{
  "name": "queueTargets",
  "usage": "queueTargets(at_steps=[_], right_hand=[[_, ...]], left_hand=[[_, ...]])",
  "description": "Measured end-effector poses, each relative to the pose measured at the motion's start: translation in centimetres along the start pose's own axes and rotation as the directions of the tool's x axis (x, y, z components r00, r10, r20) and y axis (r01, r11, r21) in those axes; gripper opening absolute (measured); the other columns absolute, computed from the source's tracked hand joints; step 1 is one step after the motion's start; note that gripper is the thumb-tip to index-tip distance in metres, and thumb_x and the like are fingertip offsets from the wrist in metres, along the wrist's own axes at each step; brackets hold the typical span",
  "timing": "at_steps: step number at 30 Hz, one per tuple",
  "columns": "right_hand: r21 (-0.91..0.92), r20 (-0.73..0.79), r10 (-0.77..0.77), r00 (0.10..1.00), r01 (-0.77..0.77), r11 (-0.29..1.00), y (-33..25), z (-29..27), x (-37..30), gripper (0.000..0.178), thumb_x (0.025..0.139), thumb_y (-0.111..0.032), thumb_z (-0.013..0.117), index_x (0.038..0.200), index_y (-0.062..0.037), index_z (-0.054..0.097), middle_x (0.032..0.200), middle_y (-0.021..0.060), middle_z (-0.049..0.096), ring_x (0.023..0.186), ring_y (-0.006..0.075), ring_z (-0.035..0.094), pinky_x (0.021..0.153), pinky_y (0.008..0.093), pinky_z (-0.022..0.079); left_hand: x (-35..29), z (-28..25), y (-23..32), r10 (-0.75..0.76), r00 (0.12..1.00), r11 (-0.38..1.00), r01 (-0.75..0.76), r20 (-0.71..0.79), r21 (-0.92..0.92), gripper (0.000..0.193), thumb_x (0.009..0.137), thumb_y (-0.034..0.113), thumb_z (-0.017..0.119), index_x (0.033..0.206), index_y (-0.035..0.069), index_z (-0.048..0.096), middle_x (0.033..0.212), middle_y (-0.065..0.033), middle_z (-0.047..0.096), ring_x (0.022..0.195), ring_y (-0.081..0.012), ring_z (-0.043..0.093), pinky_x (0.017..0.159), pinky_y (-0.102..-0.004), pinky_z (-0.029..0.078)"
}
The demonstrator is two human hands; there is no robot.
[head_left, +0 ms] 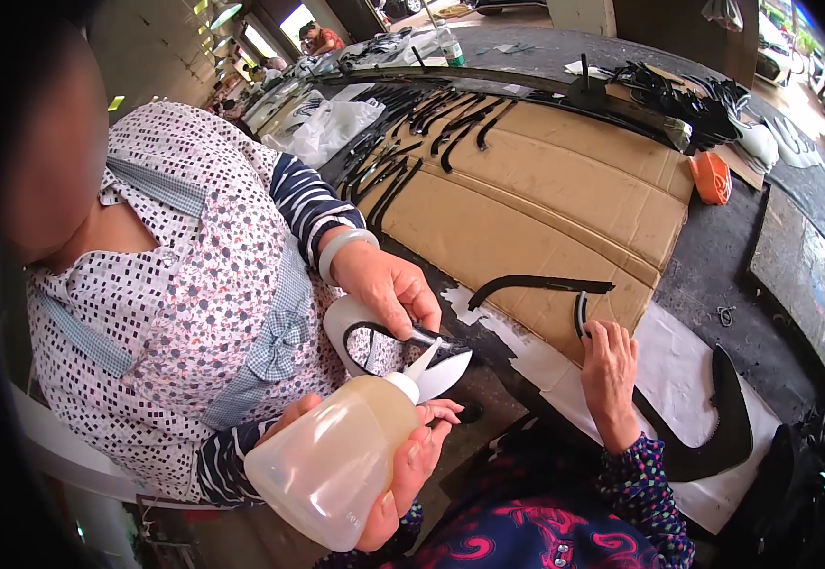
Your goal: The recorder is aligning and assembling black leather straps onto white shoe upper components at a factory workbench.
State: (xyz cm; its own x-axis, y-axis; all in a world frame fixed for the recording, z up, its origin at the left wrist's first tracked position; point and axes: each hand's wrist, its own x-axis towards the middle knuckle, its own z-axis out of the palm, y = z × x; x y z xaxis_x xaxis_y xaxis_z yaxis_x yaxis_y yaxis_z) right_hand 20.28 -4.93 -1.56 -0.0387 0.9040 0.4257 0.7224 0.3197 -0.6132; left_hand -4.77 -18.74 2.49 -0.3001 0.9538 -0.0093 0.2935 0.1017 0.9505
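Observation:
My left hand [403,488] is wrapped round a translucent squeeze bottle [336,460] with pale liquid in it. Its white pointed nozzle [422,358] reaches a white and black shoe upper [353,327]. A co-worker's hand [389,280], with a pale bangle, grips that upper from above; their other hand [291,414] is partly hidden behind the bottle. At the cardboard's near edge, my right hand [610,375] pinches a short curved black strip [580,313]. A longer curved black strip [540,282] lies just beyond it.
The cardboard sheet [545,199] bears several black strips [395,190] at its far left. A black curved piece [716,446] lies on white paper [668,370] at the right. Beyond are an orange item [711,178] and a black pile [683,100]. The co-worker [175,284] stands close on my left.

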Motion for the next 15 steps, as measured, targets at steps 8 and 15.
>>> queueTargets(at_steps=[8,15], right_hand=[[-0.016,-0.051,-0.013,0.999,0.013,1.0,-0.3,0.6,-0.8,0.015,0.088,-0.007,0.06,0.103,-0.0073,0.06,0.103,0.0068,0.059,0.094,0.0258,0.055,0.081,0.0384,0.041],[-0.043,-0.072,0.016,0.997,-0.019,0.999,-0.6,0.4,-0.4,0.013,0.088,-0.007,0.061,0.101,-0.0069,0.06,0.103,0.0071,0.059,0.095,0.0261,0.055,0.084,0.039,0.04]], left_hand=[[3.7,5.0,1.0,0.036,0.999,0.997,-0.037,0.011,0.068,0.011,0.085,-0.005,0.057,0.084,0.003,0.065,0.108,-0.0051,0.067,0.08,-0.0069,0.056,0.069,-0.0198,0.044],[5.3,6.4,2.1,-0.11,0.987,0.968,0.132,0.113,-0.212,0.011,0.087,-0.005,0.056,0.088,0.003,0.063,0.114,-0.0031,0.063,0.084,-0.0062,0.054,0.074,-0.02,0.043]])
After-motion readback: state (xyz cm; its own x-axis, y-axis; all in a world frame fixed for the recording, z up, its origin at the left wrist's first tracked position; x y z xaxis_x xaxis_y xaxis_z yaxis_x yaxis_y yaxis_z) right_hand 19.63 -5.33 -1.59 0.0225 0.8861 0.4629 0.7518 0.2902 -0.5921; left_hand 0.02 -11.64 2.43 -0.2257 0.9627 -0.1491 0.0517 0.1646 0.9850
